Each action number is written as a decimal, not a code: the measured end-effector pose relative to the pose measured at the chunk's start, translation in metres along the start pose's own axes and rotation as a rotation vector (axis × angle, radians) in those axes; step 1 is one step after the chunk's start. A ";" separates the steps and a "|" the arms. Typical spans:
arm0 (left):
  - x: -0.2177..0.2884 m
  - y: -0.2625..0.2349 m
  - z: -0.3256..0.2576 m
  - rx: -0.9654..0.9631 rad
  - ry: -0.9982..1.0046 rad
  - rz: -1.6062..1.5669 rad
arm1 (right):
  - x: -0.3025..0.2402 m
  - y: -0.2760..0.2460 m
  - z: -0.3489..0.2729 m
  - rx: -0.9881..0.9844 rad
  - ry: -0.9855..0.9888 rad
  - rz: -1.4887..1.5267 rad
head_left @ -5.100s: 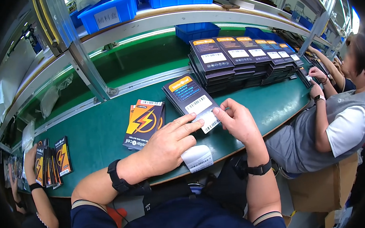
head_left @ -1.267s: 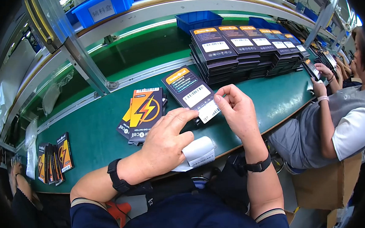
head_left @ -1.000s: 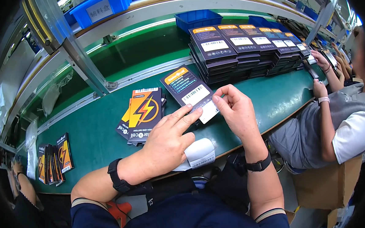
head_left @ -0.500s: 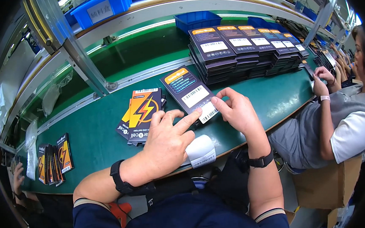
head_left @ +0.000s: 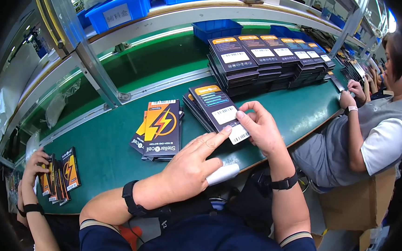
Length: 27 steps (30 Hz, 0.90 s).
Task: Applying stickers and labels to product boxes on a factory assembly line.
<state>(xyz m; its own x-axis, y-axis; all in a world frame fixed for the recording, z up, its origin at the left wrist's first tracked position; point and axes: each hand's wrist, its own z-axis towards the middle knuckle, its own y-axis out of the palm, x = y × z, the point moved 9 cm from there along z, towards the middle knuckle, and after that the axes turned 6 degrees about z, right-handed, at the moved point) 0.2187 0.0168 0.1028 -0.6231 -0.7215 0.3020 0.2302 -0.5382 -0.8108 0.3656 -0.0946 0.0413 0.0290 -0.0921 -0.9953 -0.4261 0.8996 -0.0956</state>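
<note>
A slim black and orange battery box [head_left: 215, 105] lies over a small stack of similar boxes [head_left: 195, 111] in front of me. A white barcode label [head_left: 239, 134] is at its near end. My right hand [head_left: 265, 129] pinches the box's right edge beside the label, thumb on the face. My left hand [head_left: 196, 162] stretches its index finger onto the label's left side, its thumb apart from it; the other fingers are mostly hidden underneath. A curled white label sheet [head_left: 224, 174] sticks out below that hand, near the table's edge.
Several orange-fronted boxes [head_left: 161, 130] lie left of my hands. Tall stacks of dark boxes [head_left: 236, 69] stand at the back right. A co-worker's hand [head_left: 37, 165] touches boxes [head_left: 58, 180] at far left; another person [head_left: 350, 133] works at right. Blue bins [head_left: 217, 28] stand behind.
The top box has shifted right and nearer, uncovering boxes beneath it. My left index finger has straightened along the label. At far left, a co-worker's hand has reached the boxes.
</note>
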 end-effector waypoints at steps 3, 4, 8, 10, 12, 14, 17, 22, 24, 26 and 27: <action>0.015 -0.012 -0.001 0.073 0.081 0.002 | -0.002 0.007 -0.009 -0.044 0.008 0.444; 0.017 -0.015 -0.002 0.074 0.081 0.002 | -0.003 0.008 -0.013 -0.044 0.008 0.443; 0.024 -0.041 -0.007 0.219 0.120 0.469 | -0.014 0.028 -0.036 -0.255 0.056 0.713; 0.015 -0.044 -0.004 0.159 0.112 0.501 | -0.023 0.035 -0.051 -0.372 0.064 0.757; 0.014 -0.053 -0.004 0.222 0.179 0.378 | -0.040 0.032 -0.061 -0.409 -0.074 0.652; 0.015 -0.058 -0.008 0.229 0.193 0.123 | -0.062 0.033 -0.073 -0.539 -0.198 0.792; 0.006 -0.042 -0.013 0.079 -0.014 -0.226 | -0.066 0.027 -0.077 -0.345 -0.331 0.496; 0.016 -0.028 -0.019 -0.028 -0.006 -0.492 | -0.078 0.032 -0.081 -0.299 -0.455 0.399; 0.017 -0.026 -0.021 -0.043 -0.013 -0.562 | -0.084 0.032 -0.083 -0.302 -0.494 0.331; 0.016 -0.026 -0.025 -0.046 -0.052 -0.589 | -0.093 0.032 -0.086 -0.274 -0.573 0.173; 0.014 -0.024 -0.027 -0.060 -0.089 -0.623 | -0.098 0.034 -0.088 -0.245 -0.645 0.012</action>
<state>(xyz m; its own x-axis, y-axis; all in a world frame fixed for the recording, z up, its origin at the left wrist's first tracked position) 0.1844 0.0314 0.1131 -0.5616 -0.3150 0.7651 -0.1997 -0.8458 -0.4947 0.2684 -0.0928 0.1368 0.5232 0.2579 -0.8123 -0.6198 0.7693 -0.1549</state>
